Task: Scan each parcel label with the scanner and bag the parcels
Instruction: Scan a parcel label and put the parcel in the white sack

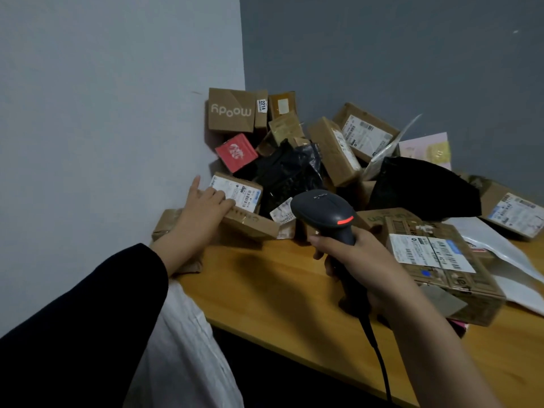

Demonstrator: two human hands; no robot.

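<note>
My right hand [350, 254] grips the handle of a black barcode scanner [326, 213], its head pointing toward the pile and a red light glowing on top. My left hand [203, 207] rests on a brown cardboard parcel [247, 213] with a white label, fingers lying over the label's left edge and thumb raised. That parcel leans at the left front of a heap of parcels [323, 148] stacked in the wall corner. A white bag [188, 348] hangs below the table's left edge, under my left arm.
The wooden table [279, 295] carries the heap. A large labelled box [441, 266] sits just right of my right hand. Black plastic mailers [418, 187], a red box [235, 153] and white envelopes [506, 260] lie among the cartons. Walls close the left and back.
</note>
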